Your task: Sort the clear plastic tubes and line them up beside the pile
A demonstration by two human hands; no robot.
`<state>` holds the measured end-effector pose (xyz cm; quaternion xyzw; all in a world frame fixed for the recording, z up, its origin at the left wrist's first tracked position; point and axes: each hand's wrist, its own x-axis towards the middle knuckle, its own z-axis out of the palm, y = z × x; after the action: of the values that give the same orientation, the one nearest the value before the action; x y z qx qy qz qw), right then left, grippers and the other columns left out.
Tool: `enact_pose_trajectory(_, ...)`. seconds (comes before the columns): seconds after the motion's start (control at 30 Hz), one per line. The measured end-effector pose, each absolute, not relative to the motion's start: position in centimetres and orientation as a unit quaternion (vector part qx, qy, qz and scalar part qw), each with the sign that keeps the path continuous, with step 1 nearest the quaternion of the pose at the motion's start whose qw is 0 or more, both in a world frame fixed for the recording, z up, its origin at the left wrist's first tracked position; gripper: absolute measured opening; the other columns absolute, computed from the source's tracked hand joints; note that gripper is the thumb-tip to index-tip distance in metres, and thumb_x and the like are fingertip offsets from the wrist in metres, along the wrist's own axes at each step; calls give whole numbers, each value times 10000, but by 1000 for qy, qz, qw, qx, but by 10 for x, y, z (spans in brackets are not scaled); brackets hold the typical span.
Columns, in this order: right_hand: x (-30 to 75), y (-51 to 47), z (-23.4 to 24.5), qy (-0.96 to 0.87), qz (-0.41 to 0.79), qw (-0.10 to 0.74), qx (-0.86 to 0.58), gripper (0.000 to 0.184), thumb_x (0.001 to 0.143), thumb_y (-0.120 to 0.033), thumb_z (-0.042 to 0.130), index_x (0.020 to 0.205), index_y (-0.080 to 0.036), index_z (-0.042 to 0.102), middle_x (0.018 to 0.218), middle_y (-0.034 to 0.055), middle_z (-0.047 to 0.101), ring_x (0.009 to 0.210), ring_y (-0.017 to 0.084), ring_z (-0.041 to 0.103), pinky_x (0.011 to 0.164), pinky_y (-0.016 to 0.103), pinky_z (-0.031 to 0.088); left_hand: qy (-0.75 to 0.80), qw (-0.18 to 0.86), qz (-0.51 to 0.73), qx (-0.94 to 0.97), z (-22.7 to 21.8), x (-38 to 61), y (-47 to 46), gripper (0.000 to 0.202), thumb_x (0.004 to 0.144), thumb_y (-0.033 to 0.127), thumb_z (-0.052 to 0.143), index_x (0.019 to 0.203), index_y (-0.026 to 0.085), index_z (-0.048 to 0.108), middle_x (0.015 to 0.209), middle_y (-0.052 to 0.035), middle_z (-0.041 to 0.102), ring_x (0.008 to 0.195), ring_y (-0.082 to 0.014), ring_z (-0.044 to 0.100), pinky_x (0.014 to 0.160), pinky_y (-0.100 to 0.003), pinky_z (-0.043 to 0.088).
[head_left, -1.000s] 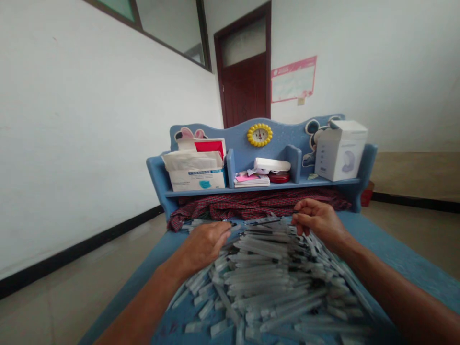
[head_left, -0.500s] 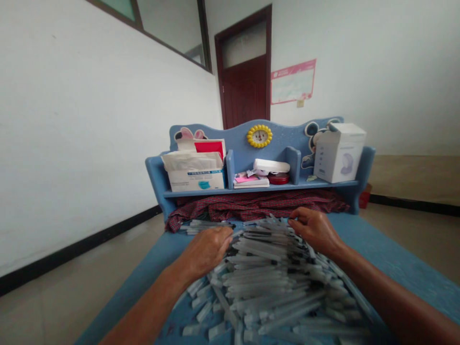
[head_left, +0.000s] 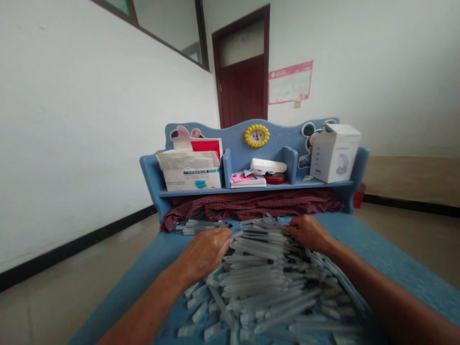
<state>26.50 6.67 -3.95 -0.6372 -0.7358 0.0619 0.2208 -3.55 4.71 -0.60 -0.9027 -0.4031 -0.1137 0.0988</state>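
Note:
A large heap of translucent pens [head_left: 251, 282], some with dark parts, covers the middle of the blue table [head_left: 143, 268]. At the heap's left side, my left hand [head_left: 208, 249] is closed with its fingers together, and the pale end of a pen [head_left: 237, 235] sticks out from its fingertips. My right hand [head_left: 311, 232] is pinched closed at the far right edge of the heap. Whatever lies between its fingertips is too small to make out. Short translucent pen caps [head_left: 199, 311] lie loose at the near left. A smaller bunch of pens [head_left: 201, 226] rests beyond my left hand.
Behind the pens lies a bunched red checked cloth [head_left: 251, 203] under a blue shelf [head_left: 230, 191]. On the shelf stand a mask box [head_left: 190, 177], papers [head_left: 247, 182], a round red tin [head_left: 275, 178] and a white carton [head_left: 334, 153]. A yellow flower-shaped clock [head_left: 256, 136] is on its back panel.
My right hand has come slightly lower and nearer, with its fingertips down at the pens. My left hand has stayed almost in place. The whole view has shifted a little.

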Motion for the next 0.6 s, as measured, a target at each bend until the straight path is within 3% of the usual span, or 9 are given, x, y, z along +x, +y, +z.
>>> enact_pose_trajectory(0.43,274,73,-43,-723,58,268,-634,341,818,-342,458,574,-158,611,505,6,523,505,118,470,495,225,279,-395,95,-123,-905,-9,-34,48,211,927,229,360,910,173,563,822,-56,641,779,-198,627,700,-282,447)
enact_pose_trajectory(0.6,264,55,-25,-723,47,329,-605,369,877,-374,392,672,-159,610,542,0,549,528,120,502,512,215,325,-368,87,-155,-913,-8,-27,39,214,932,227,355,931,180,563,838,-50,646,787,-180,626,713,-267,453)
